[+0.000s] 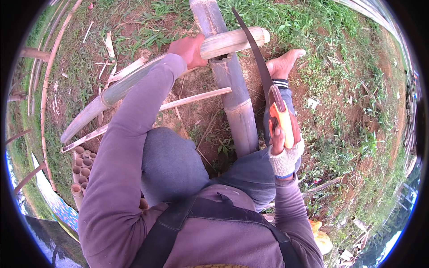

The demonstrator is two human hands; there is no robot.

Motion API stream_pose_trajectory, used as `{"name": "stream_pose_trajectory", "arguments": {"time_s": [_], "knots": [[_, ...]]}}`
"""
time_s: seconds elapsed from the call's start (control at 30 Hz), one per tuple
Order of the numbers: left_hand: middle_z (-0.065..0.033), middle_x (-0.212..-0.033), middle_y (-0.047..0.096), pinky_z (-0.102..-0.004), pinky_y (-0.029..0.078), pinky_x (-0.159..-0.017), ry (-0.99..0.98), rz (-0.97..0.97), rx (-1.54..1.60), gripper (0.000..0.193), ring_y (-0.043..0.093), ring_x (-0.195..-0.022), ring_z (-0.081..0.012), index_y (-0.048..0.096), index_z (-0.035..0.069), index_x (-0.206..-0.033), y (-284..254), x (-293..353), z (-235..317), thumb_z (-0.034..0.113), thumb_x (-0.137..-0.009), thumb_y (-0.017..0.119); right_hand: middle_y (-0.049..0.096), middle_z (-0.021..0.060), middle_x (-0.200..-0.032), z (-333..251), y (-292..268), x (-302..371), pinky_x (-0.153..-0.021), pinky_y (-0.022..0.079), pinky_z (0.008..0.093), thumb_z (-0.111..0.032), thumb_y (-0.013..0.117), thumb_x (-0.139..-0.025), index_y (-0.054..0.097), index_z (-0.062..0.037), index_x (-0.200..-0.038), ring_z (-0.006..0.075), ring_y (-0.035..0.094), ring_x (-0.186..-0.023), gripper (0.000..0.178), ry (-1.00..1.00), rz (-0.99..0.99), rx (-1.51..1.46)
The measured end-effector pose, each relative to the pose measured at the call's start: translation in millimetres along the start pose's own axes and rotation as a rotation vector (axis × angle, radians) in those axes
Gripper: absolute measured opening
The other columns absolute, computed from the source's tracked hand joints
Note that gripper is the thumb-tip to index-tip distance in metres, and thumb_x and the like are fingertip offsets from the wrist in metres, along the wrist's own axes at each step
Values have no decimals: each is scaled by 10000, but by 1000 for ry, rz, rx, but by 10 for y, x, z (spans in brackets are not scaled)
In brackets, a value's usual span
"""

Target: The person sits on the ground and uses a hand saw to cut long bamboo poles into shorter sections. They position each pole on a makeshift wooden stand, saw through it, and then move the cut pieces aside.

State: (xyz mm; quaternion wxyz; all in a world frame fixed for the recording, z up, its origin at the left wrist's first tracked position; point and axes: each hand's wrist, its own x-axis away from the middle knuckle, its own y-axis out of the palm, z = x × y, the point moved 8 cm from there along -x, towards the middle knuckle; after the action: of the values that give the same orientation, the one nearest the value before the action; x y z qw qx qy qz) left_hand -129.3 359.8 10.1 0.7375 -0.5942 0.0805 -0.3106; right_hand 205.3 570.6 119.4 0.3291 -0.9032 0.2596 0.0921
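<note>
My bare left hand [189,50] is closed around a bamboo pole [231,43]. The pole lies crosswise over a thicker bamboo log [237,105] and slants down to the left beneath my forearm. In my right hand [287,158], which wears a pale knitted glove with bare fingertips, is a handsaw [285,123] with an orange handle. Its long dark blade points away from me and crosses in front of the pole's right end. Whether the teeth touch the bamboo I cannot tell. A thin split bamboo strip [196,99] rests with one end against the log.
Several short cut bamboo tubes [80,172] are stacked at my left. My bare foot [286,64] is on the ground right of the log. Long bamboo poles [47,96] run along the far left. A yellow-orange bag [321,236] lies by my right elbow.
</note>
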Motion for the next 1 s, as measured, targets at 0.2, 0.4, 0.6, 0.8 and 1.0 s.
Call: {"name": "stream_pose_trajectory", "arguments": {"time_s": [0.2, 0.4, 0.6, 0.8, 1.0], "knots": [[-210, -1084, 791, -523, 607, -905, 1, -81, 12, 700, 770, -1014, -436, 606, 126, -1304, 21, -75, 112, 401, -732, 901, 764, 236, -1247, 2, 237, -349, -938, 603, 420, -165, 681, -1061, 622, 58, -1437, 342, 762, -1120, 441, 51, 41, -73], [-213, -1095, 791, -502, 605, -923, 35, -50, 61, 727, 769, -1028, -421, 641, 106, -1308, -2, -78, -61, 414, -703, 902, 765, 220, -1230, 7, 345, -457, -922, 607, 424, -124, 703, -1042, 632, 41, -1426, 337, 769, -1073, 423, -23, 39, -5], [-207, -1114, 793, -490, 598, -937, 64, -64, 57, 783, 767, -1041, -410, 654, 94, -1355, 67, -174, -33, 417, -688, 907, 720, 249, -1273, 313, 152, 1, -900, 613, 396, -263, 663, -1076, 595, 85, -1438, 305, 755, -1089, 506, 165, 9, -203], [-223, -1148, 784, -485, 594, -954, 86, -117, 96, 822, 763, -1066, -396, 645, 80, -1390, 16, -162, -8, 417, -689, 910, 778, 224, -1100, 164, 586, -804, -807, 599, 403, -143, 728, -1041, 673, 23, -1368, 333, 780, -922, 371, 93, 49, -154], [-211, -1201, 780, -466, 586, -974, 50, -134, 115, 827, 752, -1099, -391, 651, 78, -1388, 55, -168, -85, 417, -681, 912, 749, 233, -1270, 93, -186, 405, -954, 598, 420, -410, 615, -1089, 642, 81, -1412, 337, 759, -1130, 588, 159, -69, -16]]}}
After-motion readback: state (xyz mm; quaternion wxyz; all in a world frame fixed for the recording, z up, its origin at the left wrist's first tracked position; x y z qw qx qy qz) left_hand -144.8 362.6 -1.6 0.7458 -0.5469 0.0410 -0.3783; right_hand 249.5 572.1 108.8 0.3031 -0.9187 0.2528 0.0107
